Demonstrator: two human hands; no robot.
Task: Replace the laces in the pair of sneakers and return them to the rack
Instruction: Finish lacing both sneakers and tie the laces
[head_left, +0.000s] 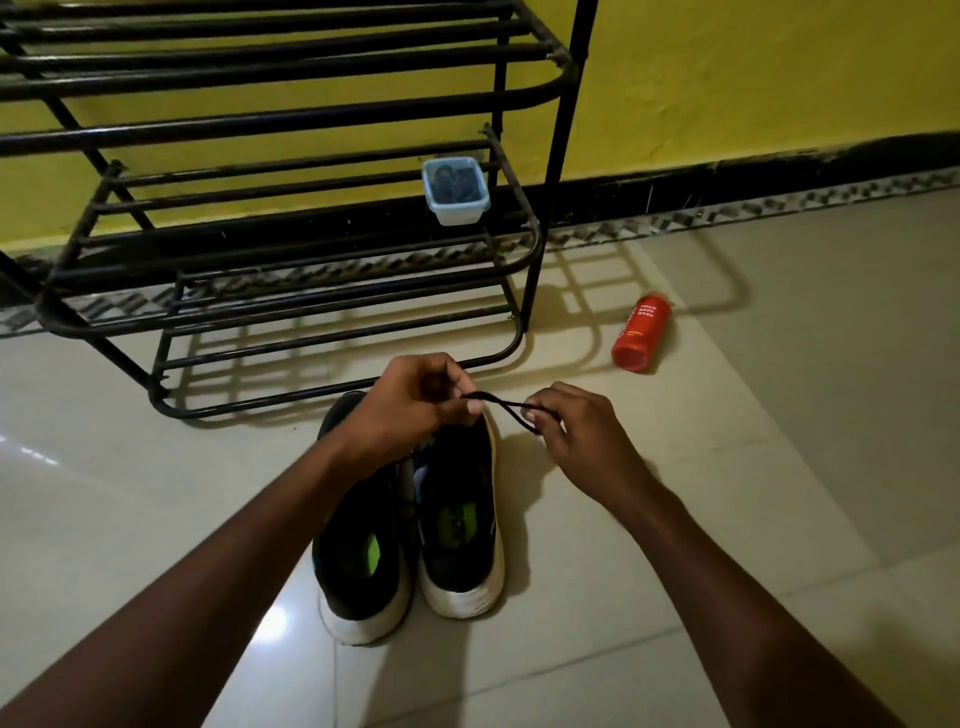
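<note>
On the floor (727, 519) before the rack (291, 254), both sneakers (462, 566) stand unshelved. The left hand (415, 400) and right hand (576, 431) each pinch one black lace (501, 404) (lacing seemingly unfinished).

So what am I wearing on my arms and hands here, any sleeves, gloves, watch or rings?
Nothing that shows. The left arm and right arm are bare to the frame's edge, with no sleeve in view. The left hand and right hand have no gloves, and no watch, band or ring shows on the wrists or visible fingers.
</note>
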